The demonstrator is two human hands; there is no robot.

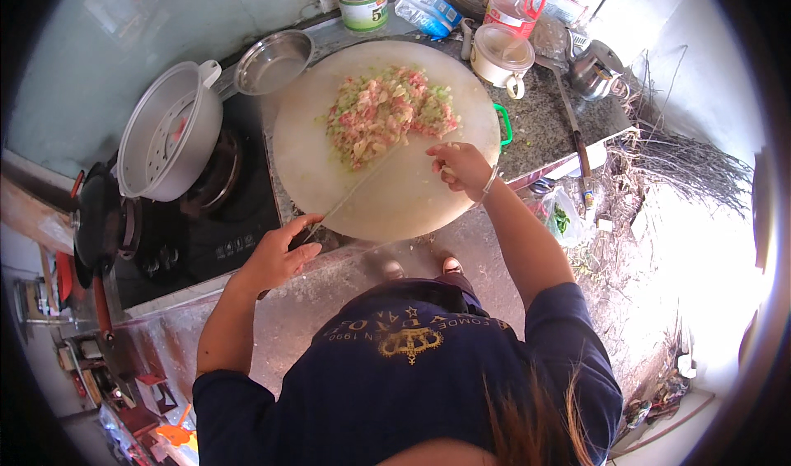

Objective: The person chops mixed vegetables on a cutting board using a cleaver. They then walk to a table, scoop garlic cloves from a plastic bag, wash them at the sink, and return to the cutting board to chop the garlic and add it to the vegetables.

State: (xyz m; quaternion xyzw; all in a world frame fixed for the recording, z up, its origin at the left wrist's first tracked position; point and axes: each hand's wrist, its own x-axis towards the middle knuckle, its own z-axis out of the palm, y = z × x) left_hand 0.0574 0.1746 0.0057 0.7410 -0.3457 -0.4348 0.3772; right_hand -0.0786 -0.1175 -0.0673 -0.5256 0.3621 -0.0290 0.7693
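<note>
My left hand [281,253] grips a kitchen knife [355,189], its blade seen nearly edge-on and slanting over the round chopping board [395,203]. The blade's far end reaches the near side of a heap of chopped pink meat mixed with pale green bits [386,110]. Pale slices, perhaps garlic, lie on top of the heap. Over the board's right side, my right hand [463,166] has its fingers curled around small pale pieces [448,170], which look like garlic. A bracelet circles that wrist. Most of the knife's handle is hidden by my left hand.
Left of the board are a metal bowl [275,61], a steamer pot [173,135] on the black cooktop [247,219], and a wok [99,225]. Behind and right stand an oil bottle [363,8], a lidded cup [502,58], a kettle [594,70] and a long-handled spatula [575,126].
</note>
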